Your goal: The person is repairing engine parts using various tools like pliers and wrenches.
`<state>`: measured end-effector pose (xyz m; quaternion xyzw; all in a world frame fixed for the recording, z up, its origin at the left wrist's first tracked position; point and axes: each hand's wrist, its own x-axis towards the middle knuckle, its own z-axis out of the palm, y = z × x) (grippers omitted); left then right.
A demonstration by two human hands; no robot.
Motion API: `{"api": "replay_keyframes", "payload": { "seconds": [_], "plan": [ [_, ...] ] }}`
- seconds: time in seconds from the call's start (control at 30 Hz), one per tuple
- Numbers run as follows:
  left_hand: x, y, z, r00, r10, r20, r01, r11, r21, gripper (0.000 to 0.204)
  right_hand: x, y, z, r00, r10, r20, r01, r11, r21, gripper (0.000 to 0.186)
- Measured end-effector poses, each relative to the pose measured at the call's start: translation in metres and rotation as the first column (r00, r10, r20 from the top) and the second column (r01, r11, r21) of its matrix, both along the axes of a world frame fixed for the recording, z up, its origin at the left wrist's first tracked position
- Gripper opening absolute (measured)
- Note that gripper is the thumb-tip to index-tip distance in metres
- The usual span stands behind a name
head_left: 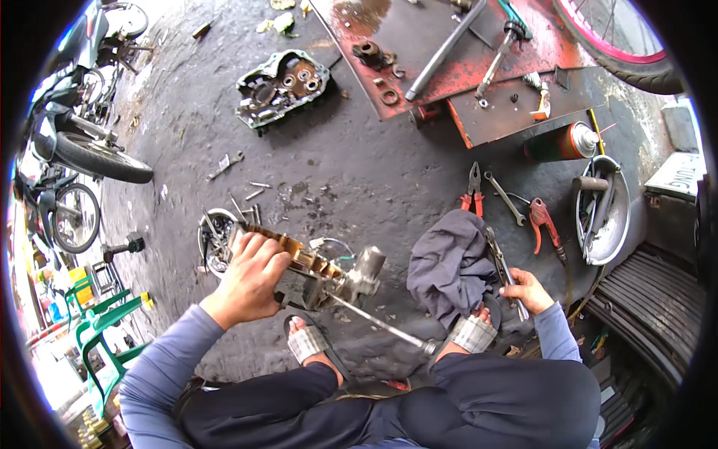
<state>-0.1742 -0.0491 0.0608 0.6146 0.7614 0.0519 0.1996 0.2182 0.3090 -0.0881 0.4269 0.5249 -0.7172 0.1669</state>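
Observation:
My left hand (254, 275) is closed around the upper left edge of a metal engine part (318, 268), holding it tilted above the floor. The part has a brownish inner side and a grey cylindrical end. A long thin metal rod (381, 323) runs from it toward my right foot. In my right hand (529, 292) is a long silver pliers-like tool (499, 260), its tip pointing away from me beside a crumpled dark grey cloth (454, 263). Behind the engine part, a round metal bowl (215, 262) with small parts is partly hidden by my left hand.
An open engine case (283, 88) lies on the floor ahead. Red-handled pliers (473, 191), a wrench (506, 198) and a red air gun (544, 224) lie right. Beyond are a spray can (561, 142), a white basin (622, 224) and a red metal table (359, 71). Motorcycles (90, 142) stand left.

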Motion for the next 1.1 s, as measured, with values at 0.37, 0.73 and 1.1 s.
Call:
{"api": "replay_keyframes", "payload": {
  "seconds": [0.37, 0.73, 1.1],
  "plan": [
    [0.000, -0.066, -0.063, 0.730, 0.678, 0.087, -0.668, 0.680, 0.302, 0.078, -0.020, -0.056, -0.019, 0.806, 0.048, 0.589, -0.434, 0.724, 0.536, 0.085],
    [0.021, -0.073, -0.088, 0.899, 0.355, 0.257, -0.433, 0.810, 0.396, 0.077, -0.140, -0.134, 0.166, 0.596, 0.575, 0.560, -0.739, 0.666, 0.102, 0.068],
    [0.018, -0.072, -0.096, 0.860, 0.374, 0.347, -0.505, 0.724, 0.470, 0.072, -0.286, -0.215, 0.165, 0.335, 0.668, 0.665, -0.902, 0.432, 0.021, 0.066]
  ]
}}
